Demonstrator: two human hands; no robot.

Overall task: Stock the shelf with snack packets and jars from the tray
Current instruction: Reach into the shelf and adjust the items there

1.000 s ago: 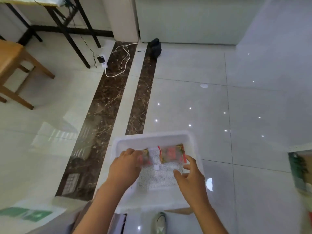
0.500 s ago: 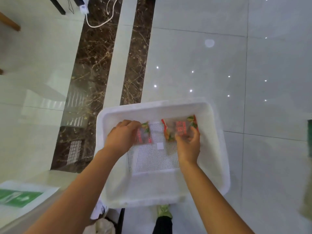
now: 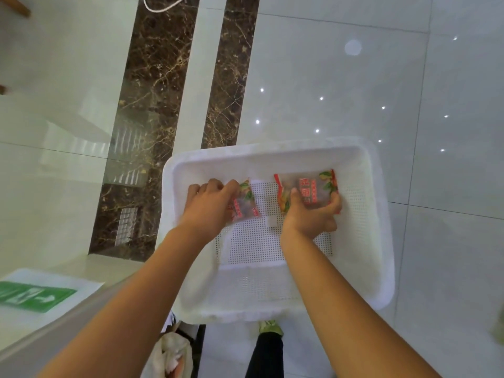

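Left grip: The left hand (image 3: 210,205) was curled down over a clear plastic snack packet with red print and green leaf marks, the left packet (image 3: 245,204). The fingers hid its left half. Whether it was lifted off the tray base could not be told.
Right grip: The right hand (image 3: 311,216) gripped a second, wider packet of the same kind, the right packet (image 3: 308,188). The thumb lay on its left part and the fingers were wrapped round its right corner.
Between the grips: The two packets lay apart, with a bare strip of white perforated base (image 3: 253,241) between them.
Edges round the grips: Both hands were inside a white plastic tray (image 3: 381,214) with rounded corners. The far wall rose just past the packets' far edges. The left wall stood close beside the left hand's knuckles. A wider band of open base lay to the right of the right grip, before the right wall.
Open room: The widest free stretch of base lay behind the grips, toward the person, under both forearms.
Beyond the tray: Glossy pale floor tiles (image 3: 354,91) spread ahead and to the right. Two brown marble strips (image 3: 155,77) ran away ahead of the left grip.
Near side: A green sign on a white sheet (image 3: 35,296) lay far behind and left of the left grip. A pale green shoe (image 3: 270,327) showed below the near rim.
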